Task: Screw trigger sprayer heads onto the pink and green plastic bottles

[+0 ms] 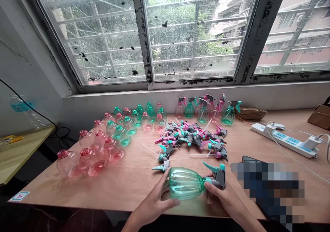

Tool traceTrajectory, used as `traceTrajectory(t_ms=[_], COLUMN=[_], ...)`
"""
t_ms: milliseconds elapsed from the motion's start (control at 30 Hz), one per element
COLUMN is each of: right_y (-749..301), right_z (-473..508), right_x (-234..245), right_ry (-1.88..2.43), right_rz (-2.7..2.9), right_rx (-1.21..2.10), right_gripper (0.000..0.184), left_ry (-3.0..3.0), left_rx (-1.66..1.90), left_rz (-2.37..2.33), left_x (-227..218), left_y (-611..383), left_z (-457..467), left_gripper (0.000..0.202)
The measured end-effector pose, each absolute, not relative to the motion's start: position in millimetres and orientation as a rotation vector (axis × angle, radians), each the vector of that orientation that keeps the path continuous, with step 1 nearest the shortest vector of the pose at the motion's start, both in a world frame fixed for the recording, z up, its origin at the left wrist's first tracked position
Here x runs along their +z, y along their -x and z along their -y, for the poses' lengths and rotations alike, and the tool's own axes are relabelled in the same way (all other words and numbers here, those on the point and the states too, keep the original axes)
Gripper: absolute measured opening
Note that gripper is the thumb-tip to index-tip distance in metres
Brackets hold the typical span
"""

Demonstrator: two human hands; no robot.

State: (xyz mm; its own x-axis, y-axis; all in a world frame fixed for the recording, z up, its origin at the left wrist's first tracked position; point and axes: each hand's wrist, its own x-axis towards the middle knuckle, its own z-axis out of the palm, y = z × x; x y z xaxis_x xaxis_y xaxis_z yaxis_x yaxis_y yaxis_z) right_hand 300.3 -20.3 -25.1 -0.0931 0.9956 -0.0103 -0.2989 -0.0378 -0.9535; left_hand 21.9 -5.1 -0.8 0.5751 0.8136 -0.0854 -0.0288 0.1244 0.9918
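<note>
A clear green spray bottle (185,184) lies sideways in the air between my hands, over the table's front edge. My left hand (157,201) holds it round the base, thumb below and fingers behind. At the neck, my right hand (220,194) pinches the teal collar of the grey-and-teal trigger sprayer (219,177), which sits on the bottle's mouth. Whether the collar is fully tight cannot be seen. Just beyond lies a heap of loose pink, teal and grey sprayer heads (190,135) with thin tubes. The fingers behind the bottle are partly hidden.
Open-topped pink bottles (89,161) and green bottles (122,135) stand at the left. Several bottles with sprayers fitted (228,113) line the wall. To the right are a white power strip (283,139) with cables, a phone (254,160) partly blurred out, and a brown package (250,113).
</note>
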Motion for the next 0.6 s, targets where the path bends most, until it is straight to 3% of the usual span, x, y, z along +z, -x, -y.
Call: traceTrajectory(t_ms=[600], right_y=[-300.0], right_z=[20.3], right_x=[-23.7], right_ry=[0.954], right_rz=[1.036], right_rx=[1.415], right_gripper=[0.045], left_ry=[-1.316], left_rx=[0.691], left_rz=[-0.768], left_x=[-1.8], left_y=[-21.0], left_z=[4.3], left_gripper=[0.112])
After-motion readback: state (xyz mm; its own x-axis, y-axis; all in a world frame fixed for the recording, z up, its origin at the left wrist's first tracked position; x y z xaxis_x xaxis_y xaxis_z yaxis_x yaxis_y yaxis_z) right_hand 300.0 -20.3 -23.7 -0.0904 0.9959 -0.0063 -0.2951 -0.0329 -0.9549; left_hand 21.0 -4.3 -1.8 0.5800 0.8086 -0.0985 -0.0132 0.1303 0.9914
